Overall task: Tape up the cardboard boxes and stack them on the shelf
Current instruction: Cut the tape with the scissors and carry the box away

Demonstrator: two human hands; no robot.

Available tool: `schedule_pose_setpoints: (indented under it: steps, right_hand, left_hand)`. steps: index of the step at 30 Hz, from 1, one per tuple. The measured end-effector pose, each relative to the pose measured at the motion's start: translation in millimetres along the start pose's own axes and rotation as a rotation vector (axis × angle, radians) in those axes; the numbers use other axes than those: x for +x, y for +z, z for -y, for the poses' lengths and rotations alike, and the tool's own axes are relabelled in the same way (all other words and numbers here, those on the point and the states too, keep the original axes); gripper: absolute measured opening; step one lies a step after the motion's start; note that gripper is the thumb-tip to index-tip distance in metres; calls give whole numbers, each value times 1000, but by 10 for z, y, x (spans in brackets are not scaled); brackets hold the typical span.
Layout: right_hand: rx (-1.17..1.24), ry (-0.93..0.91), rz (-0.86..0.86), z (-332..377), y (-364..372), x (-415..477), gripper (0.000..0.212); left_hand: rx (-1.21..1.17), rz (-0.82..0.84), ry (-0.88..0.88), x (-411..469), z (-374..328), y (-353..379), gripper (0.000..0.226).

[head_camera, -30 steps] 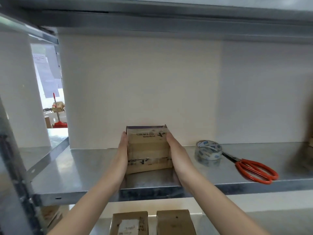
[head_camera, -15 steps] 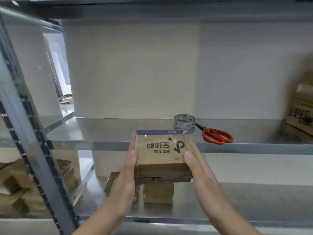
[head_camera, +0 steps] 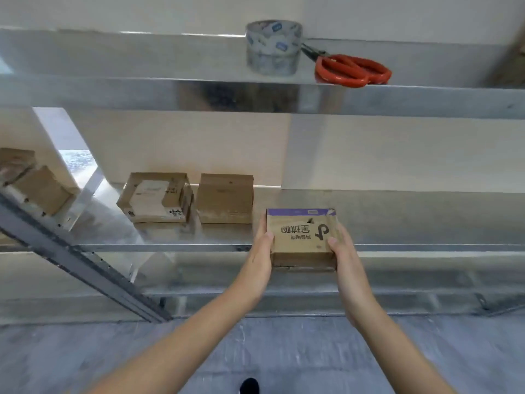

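I hold a small cardboard box with a purple strip and black print between both hands, over the front edge of the lower metal shelf. My left hand grips its left side and my right hand its right side. Two other cardboard boxes stand side by side on that shelf, one with a white label and a plain one, just left of the held box. A roll of clear tape and red-handled scissors lie on the upper shelf.
More cardboard boxes sit at the far left behind a slanted metal upright. A brown box edge shows at the upper shelf's far right. Below is grey floor, with a dark shoe tip at the bottom.
The box came off the upper shelf and went down to the lower shelf, to the right of the two boxes. My view tilted down with it.
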State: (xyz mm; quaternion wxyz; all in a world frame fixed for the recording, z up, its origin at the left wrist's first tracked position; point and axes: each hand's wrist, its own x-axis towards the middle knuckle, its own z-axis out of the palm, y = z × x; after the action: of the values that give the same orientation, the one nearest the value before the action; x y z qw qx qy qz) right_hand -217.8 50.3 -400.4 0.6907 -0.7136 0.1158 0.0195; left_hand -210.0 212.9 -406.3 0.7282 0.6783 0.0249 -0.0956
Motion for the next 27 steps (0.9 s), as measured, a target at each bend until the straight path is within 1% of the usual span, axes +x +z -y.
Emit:
schedule_pose_setpoints:
  steps: [2, 4, 8, 10, 12, 14, 18, 22, 24, 27]
  right_hand:
    - [-21, 21, -29, -175, 0, 232, 43]
    - [-31, 21, -43, -269, 31, 511, 45]
    - [-80, 4, -46, -258, 137, 1122, 61]
    - [-74, -12, -37, -261, 195, 1356, 58]
    - [-56, -24, -28, -294, 216, 1541, 50]
    - [-44, -14, -8, -320, 233, 1678, 41]
    - [-57, 51, 5, -404, 221, 1877, 38]
    - [-105, 27, 44, -452, 186, 1929, 37]
    - [-128, 5, 87, -427, 135, 1905, 40]
    - [-198, -26, 120, -349, -70, 1825, 52]
  left_hand:
    - [1, -33, -45, 320, 207, 9, 44]
    - [-8, -50, -51, 619, 279, 33, 46]
    - [-44, -82, -52, 1201, 263, -3, 46]
    - [-76, -96, -44, 1400, 296, -45, 49]
    - [-16, -120, -41, 1562, 334, -80, 49]
    - [62, -130, -56, 1663, 324, -86, 49]
    - [135, -144, -83, 1735, 298, -68, 50]
    - [180, -198, -62, 1752, 348, -36, 50]
    - [211, -261, -2, 1706, 299, 14, 48]
    - [222, -431, 120, 1530, 107, 156, 45]
